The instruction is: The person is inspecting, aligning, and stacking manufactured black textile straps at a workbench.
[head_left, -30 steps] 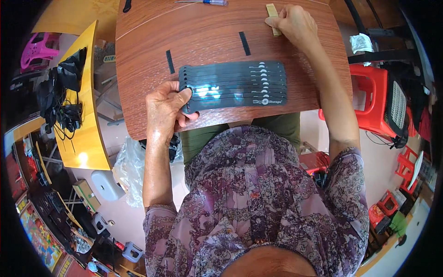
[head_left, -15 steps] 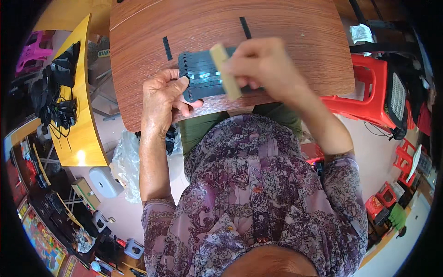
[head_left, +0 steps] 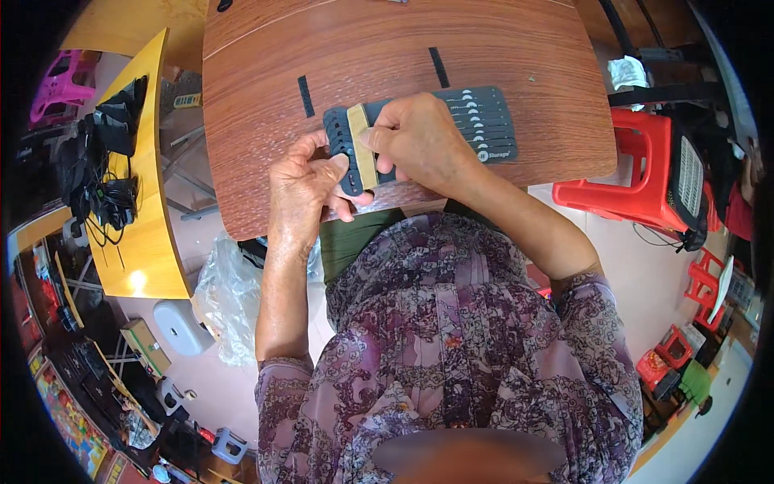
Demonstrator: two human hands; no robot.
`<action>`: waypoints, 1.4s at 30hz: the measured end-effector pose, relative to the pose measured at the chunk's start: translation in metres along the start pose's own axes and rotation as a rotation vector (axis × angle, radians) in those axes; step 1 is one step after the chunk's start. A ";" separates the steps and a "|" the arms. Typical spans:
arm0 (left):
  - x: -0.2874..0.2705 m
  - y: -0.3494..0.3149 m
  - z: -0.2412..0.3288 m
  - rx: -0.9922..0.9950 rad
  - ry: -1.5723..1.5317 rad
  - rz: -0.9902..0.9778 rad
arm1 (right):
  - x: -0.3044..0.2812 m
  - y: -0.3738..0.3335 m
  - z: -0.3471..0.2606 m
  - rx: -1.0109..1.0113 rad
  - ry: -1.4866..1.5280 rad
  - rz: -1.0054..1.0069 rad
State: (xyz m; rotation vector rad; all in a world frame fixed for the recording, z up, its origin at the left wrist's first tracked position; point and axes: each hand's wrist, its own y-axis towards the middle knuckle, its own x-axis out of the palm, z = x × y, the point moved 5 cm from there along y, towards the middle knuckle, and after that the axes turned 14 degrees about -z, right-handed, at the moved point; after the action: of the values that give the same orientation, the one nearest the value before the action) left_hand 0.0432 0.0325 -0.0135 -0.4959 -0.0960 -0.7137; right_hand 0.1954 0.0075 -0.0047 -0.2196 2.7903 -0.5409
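Note:
A dark grey rectangular plastic holder [head_left: 482,113] lies over the near edge of the table. It has a row of notches down its left end and white half-moon marks with thin lines on its right part. My left hand [head_left: 305,172] is closed on its left end, thumb on top and fingers beneath. My right hand [head_left: 423,143] pinches a narrow beige strip [head_left: 363,153], which stands crosswise over the holder's face, just right of the notches. The hand covers the middle of the holder. Whether the strip is stiff or soft, I cannot tell.
Two short black strips [head_left: 305,96] are on the brown wooden table [head_left: 532,48] beyond the holder. A yellow table [head_left: 141,250] with black straps and cables [head_left: 105,169] stands to the left. To the right is a red plastic stool [head_left: 637,181]. A clear plastic bag [head_left: 230,306] hangs below.
My right hand has moved left along the holder with the beige strip, now close to the notched end. The holder's marked right part has come into sight. My left hand keeps its grip.

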 end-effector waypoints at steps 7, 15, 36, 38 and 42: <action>0.001 -0.001 -0.002 0.012 -0.030 -0.009 | 0.001 0.004 0.005 -0.005 -0.022 -0.007; 0.001 0.001 0.003 0.002 -0.002 -0.006 | -0.001 0.008 0.003 -0.058 -0.127 0.043; -0.004 0.003 -0.004 0.010 -0.012 -0.001 | 0.004 0.009 0.008 -0.178 -0.356 0.205; -0.002 0.003 -0.005 0.000 -0.053 0.015 | 0.006 0.009 0.011 -0.184 -0.345 0.212; -0.002 0.001 -0.008 0.046 -0.030 0.023 | 0.006 0.006 0.011 -0.185 -0.332 0.206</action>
State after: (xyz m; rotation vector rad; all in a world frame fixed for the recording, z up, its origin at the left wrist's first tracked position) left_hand 0.0413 0.0308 -0.0213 -0.4635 -0.1338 -0.6799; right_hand 0.1927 0.0078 -0.0179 -0.0519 2.4972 -0.1768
